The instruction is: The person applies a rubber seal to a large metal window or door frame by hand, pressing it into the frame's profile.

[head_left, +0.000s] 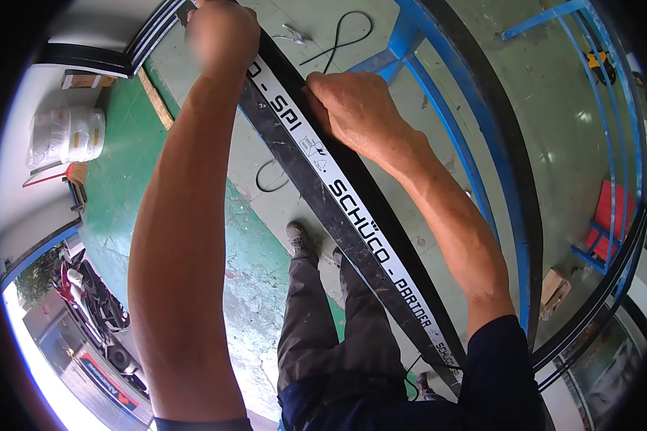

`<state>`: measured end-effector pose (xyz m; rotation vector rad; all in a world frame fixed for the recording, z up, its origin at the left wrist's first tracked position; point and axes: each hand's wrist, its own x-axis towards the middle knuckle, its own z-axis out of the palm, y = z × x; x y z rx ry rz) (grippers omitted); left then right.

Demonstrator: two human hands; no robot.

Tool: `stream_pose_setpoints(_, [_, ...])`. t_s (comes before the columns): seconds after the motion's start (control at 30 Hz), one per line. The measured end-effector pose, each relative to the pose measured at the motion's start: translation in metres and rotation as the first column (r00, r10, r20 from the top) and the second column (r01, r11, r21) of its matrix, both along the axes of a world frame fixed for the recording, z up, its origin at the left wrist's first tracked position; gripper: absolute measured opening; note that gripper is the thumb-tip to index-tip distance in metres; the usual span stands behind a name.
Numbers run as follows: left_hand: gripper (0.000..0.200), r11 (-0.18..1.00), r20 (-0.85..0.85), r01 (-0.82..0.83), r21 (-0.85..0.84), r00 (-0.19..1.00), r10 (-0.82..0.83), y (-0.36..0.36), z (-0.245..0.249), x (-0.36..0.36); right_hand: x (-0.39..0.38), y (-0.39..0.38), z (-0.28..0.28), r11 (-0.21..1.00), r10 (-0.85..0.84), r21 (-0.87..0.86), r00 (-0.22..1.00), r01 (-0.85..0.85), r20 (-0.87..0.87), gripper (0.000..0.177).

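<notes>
A long black window-frame profile [305, 183] runs diagonally below me, with white printed tape reading "SCHÜCO - PARTNER" along it. My left hand [223, 36] is closed in a fist at the far end of the profile. It is partly blurred, and a small dark edge shows at its left, so what it grips cannot be made out. Closer to me, my right hand [356, 111] has its fingers curled over the right edge of the profile. Its fingertips are partly hidden. Beyond that hand stands a blue metal stand [446, 122] with a black-covered rail [507, 144].
A dark cable [349, 36] and a small metal tool [292, 34] lie on the green floor. Wrapped white rolls [68, 136] and a broom [75, 173] are at the left. A yellow-and-black tool [600, 66] and a red panel [611, 215] show at the right.
</notes>
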<state>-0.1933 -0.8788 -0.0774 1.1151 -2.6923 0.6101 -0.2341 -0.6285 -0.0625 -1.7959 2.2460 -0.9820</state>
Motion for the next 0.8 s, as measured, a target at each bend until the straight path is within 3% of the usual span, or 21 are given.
stream_pose_setpoints(0.03, [0.068,0.999,0.11,-0.021,0.034,0.994,0.017,0.002,0.009,-0.002,0.0,0.001,0.0,1.0,0.006,-0.006,1.0,-0.006,0.01,0.02])
stream_pose_setpoints(0.1, [0.069,0.967,-0.067,-0.073,0.244,0.994,0.092,0.014,0.023,-0.003,0.0,0.003,0.001,1.0,0.015,0.001,0.999,-0.015,0.03,0.02])
stream_pose_setpoints(0.13, [0.069,0.909,-0.332,-0.046,0.415,0.922,0.198,0.021,0.027,-0.002,0.0,0.003,0.002,1.0,0.019,0.014,0.999,-0.02,0.039,0.02])
stream_pose_setpoints(0.17, [0.069,0.83,-0.547,0.035,0.557,0.767,0.335,0.027,0.031,-0.003,-0.001,0.003,0.004,0.999,0.024,0.026,0.999,-0.025,0.044,0.02])
stream_pose_setpoints(0.27, [0.067,0.826,-0.527,-0.013,0.563,0.764,0.372,0.028,0.031,-0.006,0.001,0.005,0.006,1.0,-0.009,0.016,0.998,0.009,0.055,0.023])
stream_pose_setpoints(0.4, [0.064,0.832,-0.544,0.009,0.555,0.761,0.355,0.023,0.023,-0.004,0.012,0.035,0.016,0.978,-0.016,0.21,0.999,0.008,0.04,0.026])
stream_pose_setpoints(0.67, [0.061,0.851,-0.536,0.016,0.526,0.782,0.317,0.019,0.023,-0.004,0.009,0.045,0.008,0.994,0.028,0.109,0.999,-0.024,-0.035,0.033])
stream_pose_setpoints(0.77, [0.062,0.949,-0.421,-0.024,0.313,0.893,0.162,-0.008,-0.017,-0.003,0.01,0.046,0.011,0.989,0.031,0.146,0.999,-0.026,-0.029,0.031])
stream_pose_setpoints(0.8, [0.063,0.914,-0.46,-0.021,0.406,0.86,0.224,0.001,-0.005,-0.005,0.009,0.045,0.013,0.986,0.033,0.162,0.999,-0.027,-0.035,0.031])
